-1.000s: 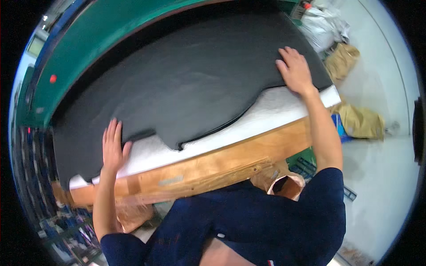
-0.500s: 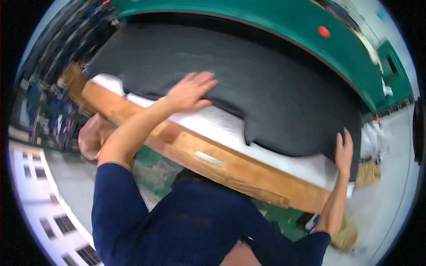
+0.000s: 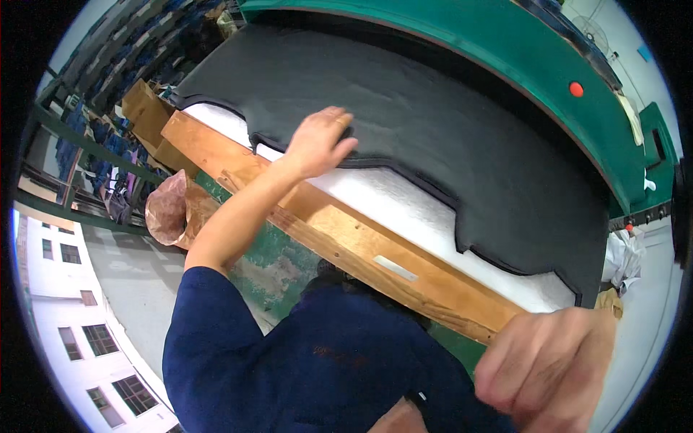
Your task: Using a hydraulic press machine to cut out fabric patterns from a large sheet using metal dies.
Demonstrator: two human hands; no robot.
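Note:
A large black sheet, leather-like and with a stepped cut front edge, lies over a white layer on the machine bed. My left hand rests on the sheet near its front edge, thumb apart and fingers slightly bent; it holds nothing that I can see. My right hand is raised close to the camera at the lower right, off the sheet. Its fingers are curled into a fist, and what is inside them, if anything, is hidden.
A wooden board with a raised lip runs along the front edge. Behind the sheet spans a green machine beam with a red button. At left are a cardboard box, a brown paper bag and a rack of dark stacked material.
My right hand has left the sheet's right end and come up toward the camera, closing from spread fingers to a fist. My left hand stays on the sheet, its fingers now more bent.

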